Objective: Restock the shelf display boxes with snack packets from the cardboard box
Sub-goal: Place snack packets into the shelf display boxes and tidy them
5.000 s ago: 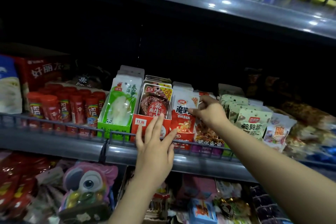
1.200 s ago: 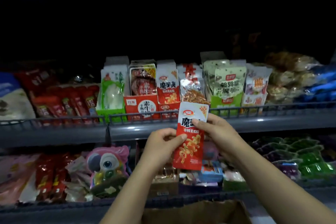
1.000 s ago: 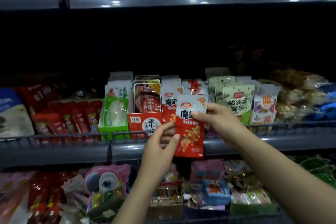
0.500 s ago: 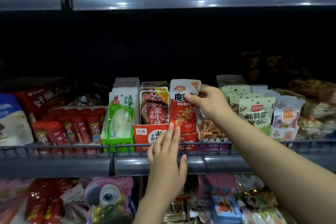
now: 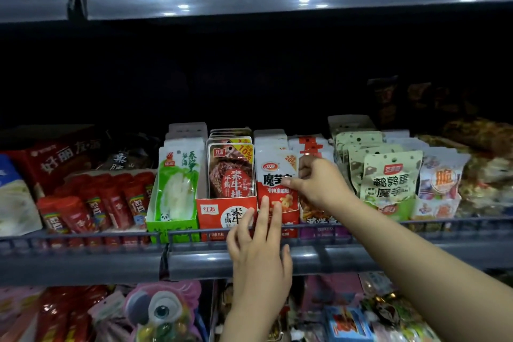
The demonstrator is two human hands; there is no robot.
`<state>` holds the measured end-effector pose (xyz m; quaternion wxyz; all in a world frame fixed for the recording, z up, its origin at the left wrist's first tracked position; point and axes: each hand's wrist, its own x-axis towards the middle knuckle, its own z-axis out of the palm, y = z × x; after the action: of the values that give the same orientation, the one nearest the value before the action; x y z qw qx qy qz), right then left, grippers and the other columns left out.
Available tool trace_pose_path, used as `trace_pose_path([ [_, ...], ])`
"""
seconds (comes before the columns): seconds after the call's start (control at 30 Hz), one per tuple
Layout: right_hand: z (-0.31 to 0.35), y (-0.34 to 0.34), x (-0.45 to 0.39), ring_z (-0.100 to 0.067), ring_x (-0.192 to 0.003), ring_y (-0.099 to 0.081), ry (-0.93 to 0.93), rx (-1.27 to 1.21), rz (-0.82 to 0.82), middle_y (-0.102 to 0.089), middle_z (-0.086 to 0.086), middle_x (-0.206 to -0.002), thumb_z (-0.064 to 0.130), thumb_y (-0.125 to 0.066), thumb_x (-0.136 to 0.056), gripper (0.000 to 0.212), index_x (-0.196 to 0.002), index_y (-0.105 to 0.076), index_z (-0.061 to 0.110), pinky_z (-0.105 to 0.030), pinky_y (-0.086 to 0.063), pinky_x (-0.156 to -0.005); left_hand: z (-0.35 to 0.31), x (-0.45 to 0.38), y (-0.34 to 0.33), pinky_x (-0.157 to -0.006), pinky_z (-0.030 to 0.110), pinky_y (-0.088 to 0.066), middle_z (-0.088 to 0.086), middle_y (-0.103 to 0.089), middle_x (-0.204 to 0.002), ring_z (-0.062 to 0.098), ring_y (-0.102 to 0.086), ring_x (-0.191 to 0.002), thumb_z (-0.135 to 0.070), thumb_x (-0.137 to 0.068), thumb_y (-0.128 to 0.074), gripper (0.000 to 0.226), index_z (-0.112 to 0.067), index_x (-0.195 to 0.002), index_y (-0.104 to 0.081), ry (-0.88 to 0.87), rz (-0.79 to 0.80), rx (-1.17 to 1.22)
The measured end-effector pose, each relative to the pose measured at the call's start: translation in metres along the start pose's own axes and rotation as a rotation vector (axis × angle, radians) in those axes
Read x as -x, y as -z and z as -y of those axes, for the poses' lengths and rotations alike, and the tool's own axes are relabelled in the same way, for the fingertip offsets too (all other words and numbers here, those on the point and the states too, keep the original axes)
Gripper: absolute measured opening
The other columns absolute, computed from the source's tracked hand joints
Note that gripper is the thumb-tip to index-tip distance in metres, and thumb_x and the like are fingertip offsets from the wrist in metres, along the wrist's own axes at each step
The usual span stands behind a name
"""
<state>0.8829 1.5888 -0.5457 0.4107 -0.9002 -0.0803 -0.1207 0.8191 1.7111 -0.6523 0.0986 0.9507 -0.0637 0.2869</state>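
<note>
Red-and-white snack packet (image 5: pixel 273 175) stands in its display box (image 5: pixel 290 216); your right hand (image 5: pixel 319 183) pinches it, left hand's (image 5: pixel 261 253) straight fingers touch it.

red display box (image 5: pixel 226 216): 红派 素牛排 | green-white packet (image 5: pixel 391 180): 鹌鹑蛋 | steak packet (image 5: pixel 231 169): 10%

This is a shop. Long grey shelves (image 5: pixel 277 258) with wire rails hold rows of snack packets (image 5: pixel 390 178) standing in small boxes (image 5: pixel 222 214). More shelves above and below are full of bright bags and a toy (image 5: pixel 163 311) for sale.
</note>
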Motion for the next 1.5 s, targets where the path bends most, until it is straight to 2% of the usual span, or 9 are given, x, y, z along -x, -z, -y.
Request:
trace_pose_path([
  [0.27, -0.004, -0.004, 0.012, -0.017, -0.077, -0.064, -0.106, -0.29, -0.02, -0.067, -0.003, -0.085, 0.015, -0.073, -0.08, 0.021, -0.093, -0.056, 0.015, -0.026, -0.052, -0.065, -0.003, 0.002, -0.003, -0.106, 0.048, -0.029, -0.002, -0.046, -0.142, 0.021, -0.033, -0.125, -0.038, -0.073, -0.071, 0.075, -0.022, -0.14, -0.041, 0.025, -0.021, 0.034],
  [0.43, -0.016, 0.003, 0.047, -0.014, -0.084, -0.066, -0.134, -0.449, -0.074, -0.067, 0.001, -0.089, 0.002, -0.068, -0.081, 0.03, -0.104, -0.056, 0.017, -0.037, -0.055, -0.084, -0.01, 0.009, 0.014, -0.114, 0.041, 0.005, -0.008, -0.015, -0.156, 0.013, -0.011, -0.142, -0.033, -0.095, -0.046, 0.061, -0.025, -0.149, -0.02, 0.056, 0.008, 0.215],
  [0.57, -0.024, 0.011, 0.09, -0.011, -0.075, -0.062, -0.095, -0.449, -0.054, -0.065, 0.005, -0.078, 0.003, -0.065, -0.084, 0.025, -0.106, -0.058, 0.014, -0.022, -0.053, -0.073, -0.018, 0.023, 0.022, -0.109, 0.04, -0.013, 0.002, -0.055, -0.132, 0.018, -0.042, -0.122, -0.024, -0.088, -0.051, 0.04, -0.015, -0.126, -0.057, 0.028, -0.122, 0.281],
  [0.7, -0.048, 0.015, 0.134, -0.012, -0.072, -0.06, -0.128, -0.394, -0.019, -0.064, 0.002, -0.074, 0.006, -0.066, -0.084, 0.021, -0.103, -0.061, 0.013, -0.024, -0.05, -0.075, -0.028, 0.05, 0.021, -0.098, 0.039, -0.028, 0.002, -0.063, -0.11, 0.022, -0.053, -0.104, -0.028, -0.086, -0.041, 0.039, -0.012, -0.113, -0.064, 0.002, -0.155, 0.317],
  [0.8, -0.076, 0.007, 0.168, -0.01, -0.067, -0.059, -0.169, -0.373, 0.011, -0.061, -0.002, -0.068, 0.008, -0.068, -0.083, 0.016, -0.095, -0.064, 0.017, -0.027, -0.051, -0.072, -0.04, 0.077, 0.015, -0.088, 0.04, -0.042, 0.004, -0.059, -0.11, 0.024, -0.052, -0.106, -0.023, -0.088, -0.046, 0.032, -0.011, -0.113, -0.064, 0.0, -0.034, 0.385],
  [0.93, -0.115, -0.017, 0.211, 0.005, -0.048, -0.053, -0.282, -0.394, 0.048, -0.055, 0.003, -0.057, 0.007, -0.069, -0.082, 0.01, -0.088, -0.065, 0.013, -0.008, -0.042, -0.052, -0.057, 0.112, -0.008, -0.091, 0.035, -0.04, 0.005, -0.055, -0.113, 0.023, -0.046, -0.11, -0.02, -0.09, -0.051, 0.027, -0.012, -0.111, -0.066, 0.042, 0.158, 0.376],
  [1.13, -0.188, -0.07, 0.271, 0.004, -0.041, -0.048, -0.565, -0.462, 0.064, -0.051, 0.0, -0.054, 0.0, -0.067, -0.082, 0.008, -0.083, -0.062, 0.006, -0.008, -0.04, -0.05, -0.063, 0.177, -0.066, -0.094, 0.03, -0.041, 0.002, -0.053, -0.115, 0.021, -0.046, -0.112, -0.022, -0.092, -0.049, 0.027, -0.016, -0.113, -0.065, 0.214, 0.439, 0.435],
  [1.4, -0.277, -0.142, 0.324, -0.019, -0.072, -0.059, -0.843, -0.395, 0.111, -0.062, 0.005, -0.065, 0.004, -0.072, -0.076, 0.023, -0.065, -0.063, 0.022, -0.027, -0.044, -0.07, -0.06, 0.259, -0.159, -0.087, 0.023, -0.039, 0.006, -0.064, -0.105, 0.02, -0.058, -0.103, -0.018, -0.089, -0.055, 0.02, -0.016, -0.102, -0.07, 0.554, 0.736, 0.517],
  [1.5, -0.303, -0.159, 0.341, -0.021, -0.086, -0.056, -0.976, -0.352, 0.177, -0.066, -0.012, -0.082, -0.003, -0.066, -0.08, 0.024, -0.067, -0.061, 0.018, -0.028, -0.046, -0.082, -0.06, 0.283, -0.192, -0.084, 0.028, -0.046, 0.012, -0.068, -0.101, 0.026, -0.061, -0.098, -0.013, -0.087, -0.056, 0.017, -0.01, -0.095, -0.071, 0.591, 0.844, 0.555],
])
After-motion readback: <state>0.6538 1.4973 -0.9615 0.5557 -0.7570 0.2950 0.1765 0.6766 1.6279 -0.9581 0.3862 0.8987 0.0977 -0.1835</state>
